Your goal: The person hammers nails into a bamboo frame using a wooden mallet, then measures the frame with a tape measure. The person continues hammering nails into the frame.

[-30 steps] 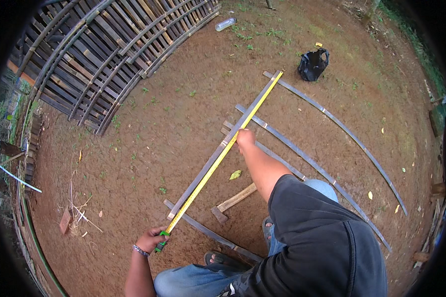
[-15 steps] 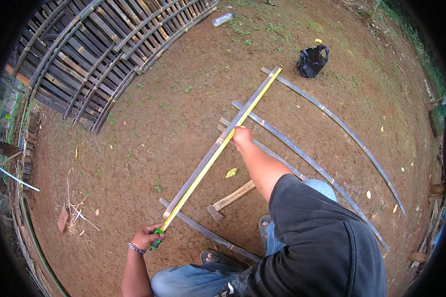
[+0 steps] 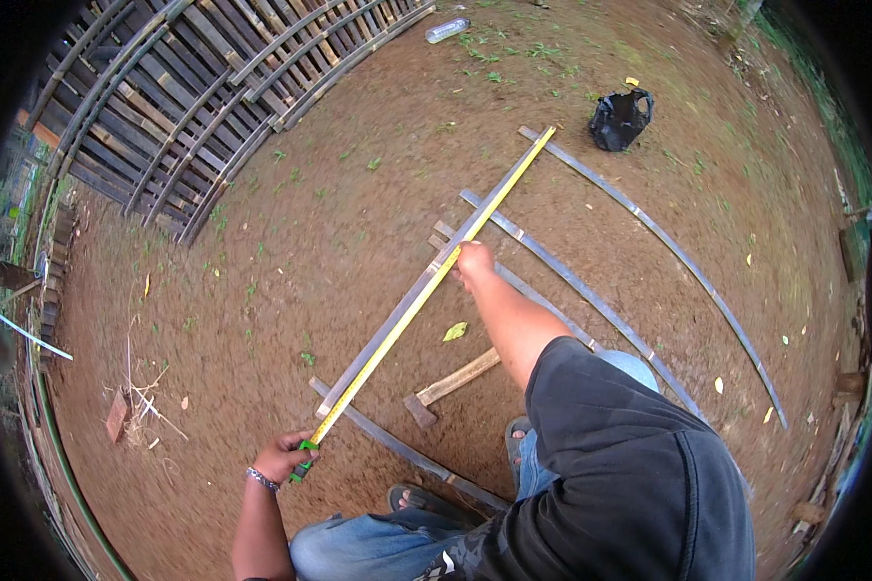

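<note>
With the yellow tape measure (image 3: pixel 426 290) already pulled out along the long bamboo slat (image 3: pixel 412 300), measuring looks mid-way; no mark or cut visible yet, so that seems left; left hand (image 3: pixel 283 457) grip closed around the green tape case at 7 o'clock; right hand (image 3: pixel 475 261) presses the tape onto the slat near centre, fingers closed down on it; tape tip reaches 1 o'clock, well beyond the right grip; mallet (image 3: pixel 451 382) lies on the dirt just beside the forearm; other slats (image 3: pixel 591 290) at 3 o'clock.
</note>
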Action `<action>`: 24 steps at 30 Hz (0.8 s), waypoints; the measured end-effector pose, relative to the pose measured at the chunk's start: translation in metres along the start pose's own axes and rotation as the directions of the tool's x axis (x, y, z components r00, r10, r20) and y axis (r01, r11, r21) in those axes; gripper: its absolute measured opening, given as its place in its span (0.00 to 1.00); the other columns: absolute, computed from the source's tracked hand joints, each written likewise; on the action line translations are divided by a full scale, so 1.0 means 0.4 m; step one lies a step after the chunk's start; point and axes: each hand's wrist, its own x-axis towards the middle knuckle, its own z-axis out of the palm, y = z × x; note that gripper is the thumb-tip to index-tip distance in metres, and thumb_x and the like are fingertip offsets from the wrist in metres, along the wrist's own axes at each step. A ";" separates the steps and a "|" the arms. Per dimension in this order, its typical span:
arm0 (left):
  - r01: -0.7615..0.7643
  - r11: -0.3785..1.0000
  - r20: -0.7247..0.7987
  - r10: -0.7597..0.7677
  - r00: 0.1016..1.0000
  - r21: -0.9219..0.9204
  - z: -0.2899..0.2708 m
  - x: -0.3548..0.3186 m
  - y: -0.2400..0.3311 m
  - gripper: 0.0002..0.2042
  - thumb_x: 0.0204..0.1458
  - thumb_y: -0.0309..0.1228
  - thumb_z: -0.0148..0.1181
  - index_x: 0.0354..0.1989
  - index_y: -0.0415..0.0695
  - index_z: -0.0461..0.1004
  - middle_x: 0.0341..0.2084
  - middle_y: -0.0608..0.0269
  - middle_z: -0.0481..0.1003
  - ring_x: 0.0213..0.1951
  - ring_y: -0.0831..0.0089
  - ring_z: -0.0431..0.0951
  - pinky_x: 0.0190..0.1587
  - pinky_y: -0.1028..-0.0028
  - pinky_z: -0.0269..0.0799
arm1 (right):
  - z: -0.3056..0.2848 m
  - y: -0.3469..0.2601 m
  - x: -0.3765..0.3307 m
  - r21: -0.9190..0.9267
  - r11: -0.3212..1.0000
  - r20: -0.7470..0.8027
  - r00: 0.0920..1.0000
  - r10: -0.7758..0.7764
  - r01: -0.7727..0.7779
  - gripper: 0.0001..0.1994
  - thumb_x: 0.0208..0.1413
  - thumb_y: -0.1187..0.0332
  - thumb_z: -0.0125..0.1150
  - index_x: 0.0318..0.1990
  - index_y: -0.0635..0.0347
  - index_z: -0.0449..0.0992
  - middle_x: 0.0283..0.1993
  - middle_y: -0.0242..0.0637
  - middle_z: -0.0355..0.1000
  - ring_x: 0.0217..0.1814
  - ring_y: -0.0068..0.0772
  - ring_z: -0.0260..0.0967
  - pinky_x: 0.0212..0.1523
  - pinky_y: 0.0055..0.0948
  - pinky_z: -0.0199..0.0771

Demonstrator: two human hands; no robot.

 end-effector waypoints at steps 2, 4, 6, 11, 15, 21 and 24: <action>0.036 0.999 0.000 -0.036 0.999 0.040 -0.008 -0.006 -0.014 0.21 0.53 0.28 0.69 0.56 0.44 0.77 0.32 0.68 0.80 0.30 0.80 0.77 0.31 0.76 0.72 | 0.018 0.011 0.016 -0.020 1.000 0.005 1.000 -0.008 0.008 0.11 0.66 0.63 0.49 0.45 0.58 0.75 0.32 0.38 0.74 0.23 0.33 0.67 0.21 0.39 0.67; 0.069 0.964 -0.070 -0.053 0.996 0.258 -0.033 0.014 -0.019 0.22 0.53 0.30 0.64 0.58 0.46 0.76 0.32 0.67 0.79 0.29 0.79 0.77 0.31 0.74 0.74 | 0.009 0.004 0.014 -0.079 0.997 0.081 0.997 0.005 0.001 0.07 0.67 0.66 0.48 0.41 0.56 0.72 0.26 0.37 0.69 0.21 0.30 0.63 0.18 0.36 0.62; -0.022 0.921 -0.037 0.040 0.999 0.388 -0.050 0.086 -0.049 0.24 0.53 0.32 0.62 0.61 0.47 0.73 0.34 0.66 0.79 0.31 0.75 0.77 0.34 0.69 0.76 | -0.062 -0.005 0.050 -0.090 0.994 0.197 0.977 0.076 -0.059 0.07 0.69 0.67 0.46 0.44 0.56 0.71 0.31 0.34 0.68 0.26 0.31 0.66 0.24 0.36 0.66; -0.095 0.969 -0.036 0.106 0.994 0.226 -0.073 0.144 -0.096 0.20 0.52 0.32 0.64 0.55 0.47 0.74 0.33 0.69 0.76 0.32 0.77 0.74 0.32 0.73 0.71 | -0.076 0.032 -0.103 -0.418 0.904 0.095 0.985 0.143 -0.091 0.26 0.66 0.50 0.54 0.63 0.56 0.68 0.58 0.42 0.72 0.51 0.38 0.73 0.54 0.44 0.75; -0.134 0.977 -0.118 0.155 0.981 0.165 -0.104 0.211 -0.219 0.21 0.51 0.32 0.64 0.55 0.47 0.74 0.35 0.67 0.77 0.33 0.77 0.74 0.32 0.73 0.72 | -0.095 0.069 -0.167 -0.563 0.824 0.116 0.981 0.157 -0.065 0.23 0.67 0.50 0.54 0.62 0.54 0.69 0.49 0.34 0.74 0.43 0.29 0.72 0.46 0.38 0.77; -0.106 0.986 -0.136 0.123 0.983 0.129 -0.116 0.276 -0.287 0.26 0.49 0.33 0.68 0.58 0.45 0.73 0.45 0.64 0.78 0.39 0.74 0.76 0.39 0.70 0.74 | -0.134 0.136 -0.273 -0.667 0.740 0.102 0.973 0.209 -0.089 0.17 0.67 0.51 0.55 0.53 0.50 0.70 0.41 0.30 0.72 0.36 0.25 0.71 0.37 0.33 0.76; -0.069 0.985 -0.139 0.091 0.986 0.159 -0.129 0.287 -0.295 0.27 0.48 0.33 0.69 0.59 0.44 0.73 0.45 0.62 0.79 0.44 0.72 0.76 0.45 0.70 0.73 | -0.151 0.163 -0.300 -0.727 0.681 0.108 0.965 0.238 -0.086 0.17 0.67 0.51 0.55 0.54 0.49 0.71 0.41 0.28 0.72 0.35 0.23 0.71 0.35 0.30 0.76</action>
